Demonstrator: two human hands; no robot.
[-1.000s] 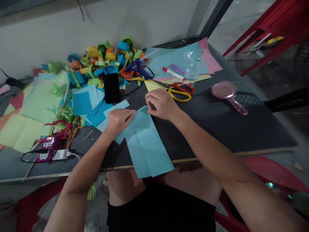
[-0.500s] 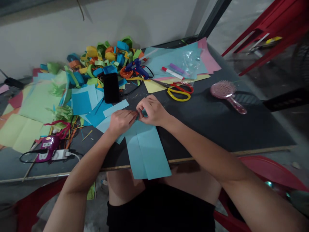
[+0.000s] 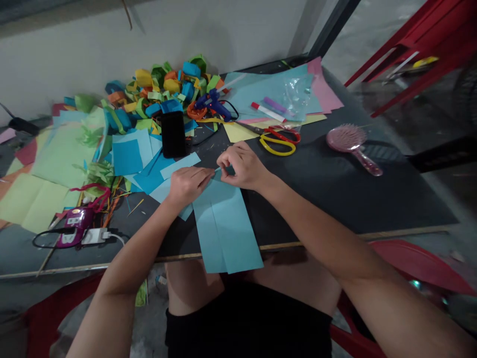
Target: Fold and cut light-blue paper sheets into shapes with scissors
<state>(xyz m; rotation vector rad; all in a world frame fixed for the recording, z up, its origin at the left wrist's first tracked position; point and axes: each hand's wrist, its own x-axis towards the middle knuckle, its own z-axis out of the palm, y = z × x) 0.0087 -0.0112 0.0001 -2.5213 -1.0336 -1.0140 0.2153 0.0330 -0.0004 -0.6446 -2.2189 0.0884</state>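
Both forearms reach forward over the near edge of the dark table (image 3: 346, 199) and slant inward, so the hands meet just past a light-blue paper sheet (image 3: 236, 228). The left hand (image 3: 189, 185) lies palm down, fingers together and stretched to the right, tips at the sheet's far edge; its thumb is hidden, so I cannot tell whether it pinches. The right hand (image 3: 241, 166) arches, thumb and forefinger curled into a ring, their tips closed on that far edge beside the left fingertips. The sheet runs toward the body, with a line down its middle, and its near end hangs past the table edge.

On the far right, a clear plastic bag (image 3: 298, 94) lies crumpled over blue sheets (image 3: 257, 84); whether the purple marker (image 3: 275, 106) is inside it I cannot tell. A red-and-white marker (image 3: 268, 113) lies just nearer, above red-and-yellow scissors (image 3: 278, 145).
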